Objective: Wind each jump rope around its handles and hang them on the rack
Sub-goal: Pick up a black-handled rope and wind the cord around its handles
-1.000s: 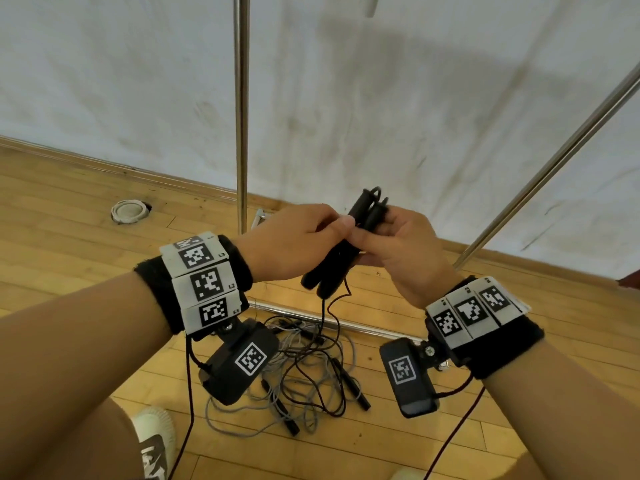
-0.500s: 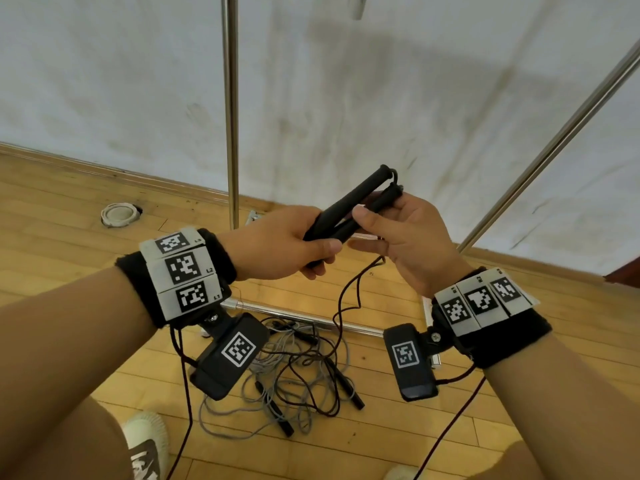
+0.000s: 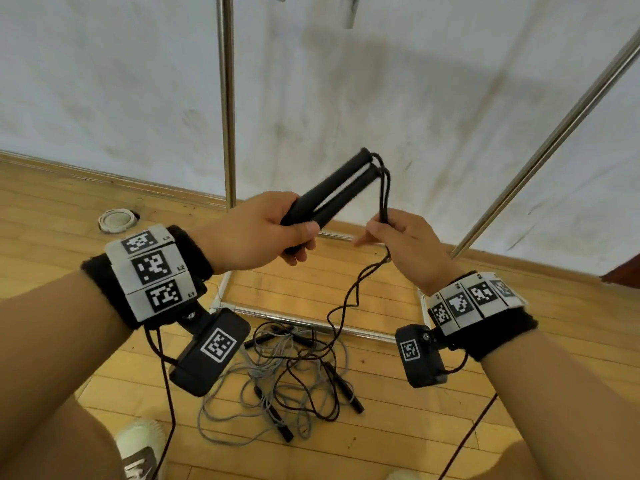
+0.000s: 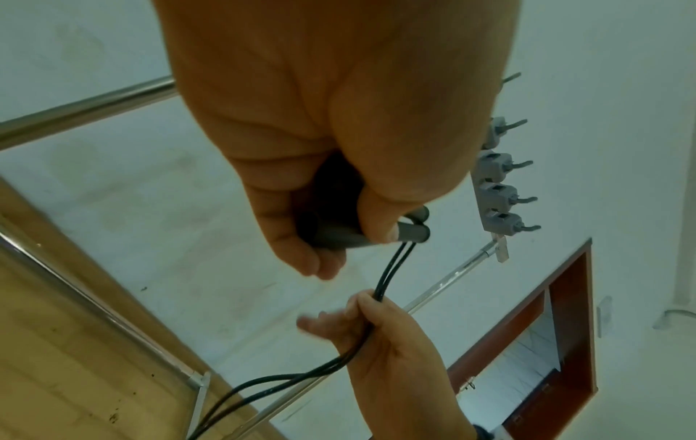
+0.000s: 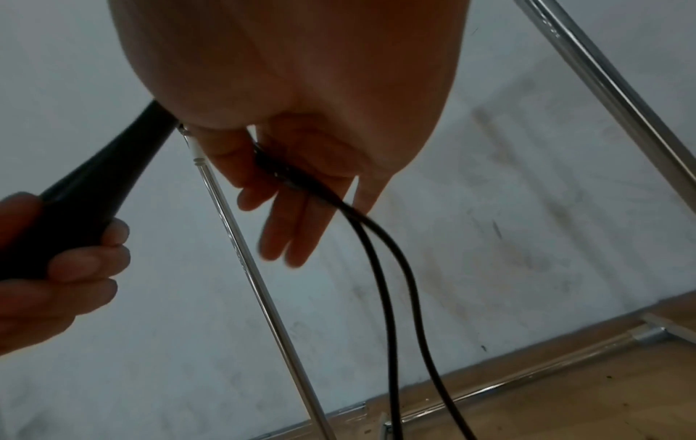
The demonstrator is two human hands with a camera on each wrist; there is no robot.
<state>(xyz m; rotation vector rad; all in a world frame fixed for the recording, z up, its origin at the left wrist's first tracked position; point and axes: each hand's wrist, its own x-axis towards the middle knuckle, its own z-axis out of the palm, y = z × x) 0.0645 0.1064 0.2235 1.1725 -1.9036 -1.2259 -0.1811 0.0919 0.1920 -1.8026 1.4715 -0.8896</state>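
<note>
My left hand (image 3: 266, 230) grips the two black jump rope handles (image 3: 332, 192) side by side, their cord ends pointing up and to the right. Both black cords (image 3: 383, 195) loop down from the handle tips into my right hand (image 3: 398, 233), which pinches them between thumb and forefinger. The other fingers of that hand (image 5: 297, 220) lie straight. Below it the doubled cord (image 5: 391, 268) hangs to the floor. In the left wrist view the handles (image 4: 339, 235) sit in my left hand's fist (image 4: 331, 190), and the right hand (image 4: 373, 315) holds the cords (image 4: 388, 268) just beneath.
A tangle of grey and black jump ropes (image 3: 294, 375) lies on the wooden floor inside the rack's base frame (image 3: 311, 317). Steel rack poles (image 3: 227, 98) (image 3: 554, 140) rise left and right. A row of grey hooks (image 4: 501, 184) is on the rack's top bar. My shoe (image 3: 138, 448) is at bottom left.
My left hand took over both handles and swung their cord ends up to the right. My right hand let go of the handles, slid down and now pinches the doubled cord.
</note>
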